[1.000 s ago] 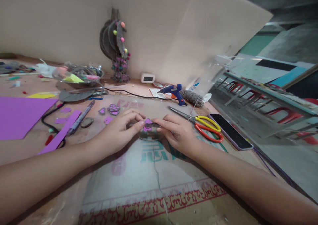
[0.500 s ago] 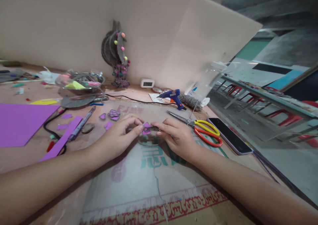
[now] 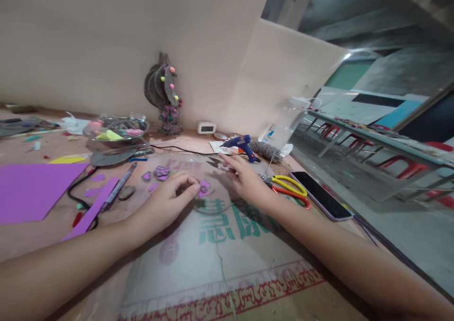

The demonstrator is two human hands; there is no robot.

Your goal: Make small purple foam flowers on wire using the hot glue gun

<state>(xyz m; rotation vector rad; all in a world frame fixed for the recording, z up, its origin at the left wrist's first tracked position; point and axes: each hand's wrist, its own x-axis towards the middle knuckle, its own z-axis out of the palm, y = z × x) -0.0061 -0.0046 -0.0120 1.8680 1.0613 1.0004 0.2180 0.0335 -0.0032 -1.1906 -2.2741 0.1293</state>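
Note:
My left hand (image 3: 173,195) pinches a purple flower cutout (image 3: 204,188) with grey yarn coiled on its face. A thin strand of grey yarn (image 3: 216,212) curves across the sheet below. My right hand (image 3: 244,177) is raised to the right of the flower, apart from it, with the index finger stretched out. Dark, pointed blades of what look like small snips (image 3: 218,164) stick out to the left from under its fingers; their handles are hidden in the hand. Beyond the right wrist lie scissors (image 3: 291,186) with yellow and orange handles, partly covered by the hand.
At the back are a blue glue gun (image 3: 241,146), a grey yarn bundle (image 3: 266,151), a small clock (image 3: 206,127) and a bowl of craft bits (image 3: 115,139). Purple sheet (image 3: 39,188), a pen (image 3: 118,186) and cutouts (image 3: 162,172) lie left. A phone (image 3: 321,195) lies right.
My right hand has moved up and away from the flower, and the pointed blades now show at its fingers. My left hand still holds the flower. The view has tilted slightly upward.

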